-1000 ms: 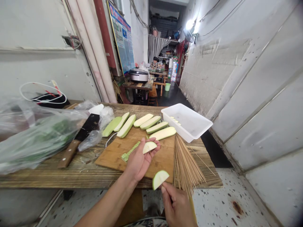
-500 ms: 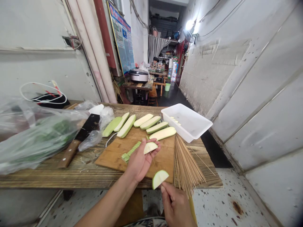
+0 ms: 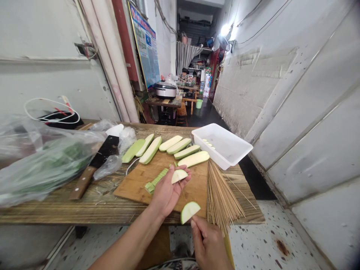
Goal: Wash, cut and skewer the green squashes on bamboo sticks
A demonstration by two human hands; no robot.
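My left hand (image 3: 165,193), palm up over the cutting board (image 3: 135,180), holds a pale half-round zucchini slice (image 3: 179,176) between thumb and fingers. My right hand (image 3: 209,240) is closed in a pinch on a thin wooden skewer (image 3: 183,192), most of it hidden. A second half-round zucchini slice (image 3: 190,212), green at its skin edge, sits on the skewer just ahead of my right fingertips. The skewer reaches up to the slice in my left hand. Cut zucchini pieces (image 3: 156,180) lie in a row on the board, partly behind my left hand.
Halved zucchinis (image 3: 193,159) lie along the board's far side. Loose skewers (image 3: 223,197) fan out at the right, below a white plastic tub (image 3: 233,148) with a few slices. A cleaver (image 3: 97,161) and plastic bags (image 3: 47,161) lie left. A person (image 3: 184,76) sits far back.
Almost nothing differs. Both hands keep their places, with the slices and skewer held as before.
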